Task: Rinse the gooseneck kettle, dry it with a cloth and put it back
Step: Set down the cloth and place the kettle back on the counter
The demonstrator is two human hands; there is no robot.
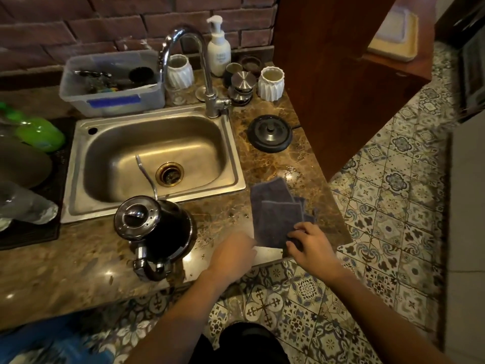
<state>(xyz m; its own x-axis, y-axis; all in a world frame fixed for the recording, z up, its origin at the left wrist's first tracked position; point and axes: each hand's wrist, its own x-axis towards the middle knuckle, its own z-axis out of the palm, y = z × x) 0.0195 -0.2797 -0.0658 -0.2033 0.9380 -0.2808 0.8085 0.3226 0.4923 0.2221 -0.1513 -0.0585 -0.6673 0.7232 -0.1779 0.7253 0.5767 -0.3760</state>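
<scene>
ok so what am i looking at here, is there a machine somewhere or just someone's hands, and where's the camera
No machine here: just a person's two bare hands. There is one picture, taken by a wide-angle camera worn on the head, looking down at a kitchen counter with a sink. A black kettle stands on the counter in front of the sink, lid on, and no hand holds it. To its right lies a grey cloth. The right hand pinches the cloth's near corner. The left hand is at its left edge, but whether it grips is not clear. Further back, right of the sink, sits a round black base.
</scene>
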